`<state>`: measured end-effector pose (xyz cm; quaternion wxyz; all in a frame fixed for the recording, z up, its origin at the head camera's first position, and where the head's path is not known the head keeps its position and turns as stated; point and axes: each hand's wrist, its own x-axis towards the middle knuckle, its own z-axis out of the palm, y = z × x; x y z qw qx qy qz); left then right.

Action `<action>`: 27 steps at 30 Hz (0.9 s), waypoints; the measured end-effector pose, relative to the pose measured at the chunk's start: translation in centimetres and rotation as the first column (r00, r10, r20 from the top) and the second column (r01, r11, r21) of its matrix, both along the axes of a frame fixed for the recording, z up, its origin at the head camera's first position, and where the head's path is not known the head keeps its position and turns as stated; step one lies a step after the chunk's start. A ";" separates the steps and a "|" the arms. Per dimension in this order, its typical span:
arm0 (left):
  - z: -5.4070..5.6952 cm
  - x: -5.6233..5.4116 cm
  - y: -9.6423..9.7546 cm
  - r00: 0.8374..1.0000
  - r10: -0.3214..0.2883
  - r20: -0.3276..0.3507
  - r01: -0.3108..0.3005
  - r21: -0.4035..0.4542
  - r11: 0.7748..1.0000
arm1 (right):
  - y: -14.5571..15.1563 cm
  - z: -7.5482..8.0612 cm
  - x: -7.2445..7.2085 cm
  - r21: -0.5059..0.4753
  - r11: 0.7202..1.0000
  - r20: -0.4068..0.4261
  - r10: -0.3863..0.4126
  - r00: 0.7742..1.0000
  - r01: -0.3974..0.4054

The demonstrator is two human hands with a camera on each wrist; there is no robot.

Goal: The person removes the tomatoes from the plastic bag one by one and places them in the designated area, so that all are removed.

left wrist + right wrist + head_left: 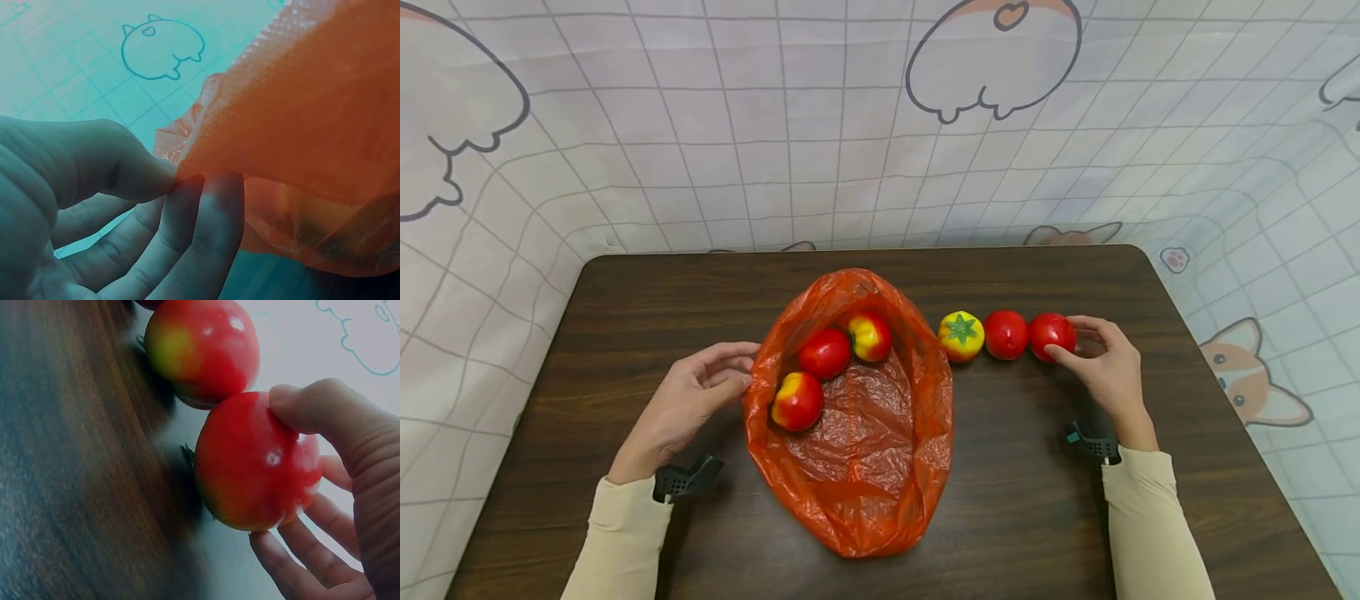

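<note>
An orange-red plastic bag (853, 546) lies with its mouth spread wide on the table. My left hand (688, 404) pinches the left rim of the bag; in the left wrist view thumb and fingers meet on the thin plastic (300, 106). Inside the bag are 3 red and yellow tomato-like fruits, one of them plain red (825, 353). Right of the bag, my right hand (1105, 367) holds the rightmost tomato (1051, 337) of a row, thumb on one side and fingers on the other. In the right wrist view this tomato (253, 465) touches its neighbour, and a bit of green leaf shows underneath.
Between the bag and the held tomato sit a red tomato (1006, 335) and a yellow-red one (961, 337) with its green leafy top upward, close to the bag's rim. The dark wooden table (1015, 500) ends at a grid-patterned cloth (820, 150) behind and on both sides.
</note>
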<state>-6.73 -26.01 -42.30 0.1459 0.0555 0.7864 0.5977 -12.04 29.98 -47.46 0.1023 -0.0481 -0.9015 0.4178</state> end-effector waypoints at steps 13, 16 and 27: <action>-0.2 -0.1 0.0 1.000 -0.008 0.002 0.008 0.018 1.000 | 0.4 0.7 0.5 0.004 1.000 0.011 0.009 1.000 -0.009; -0.2 -0.2 0.0 1.000 -0.012 0.006 0.012 0.023 1.000 | 0.4 1.1 0.6 0.006 1.000 -0.018 -0.005 1.000 0.005; -0.1 -0.1 0.0 1.000 -0.015 0.022 0.014 0.038 0.999 | -1.2 3.3 0.9 -0.059 0.998 -0.176 0.005 0.984 -0.016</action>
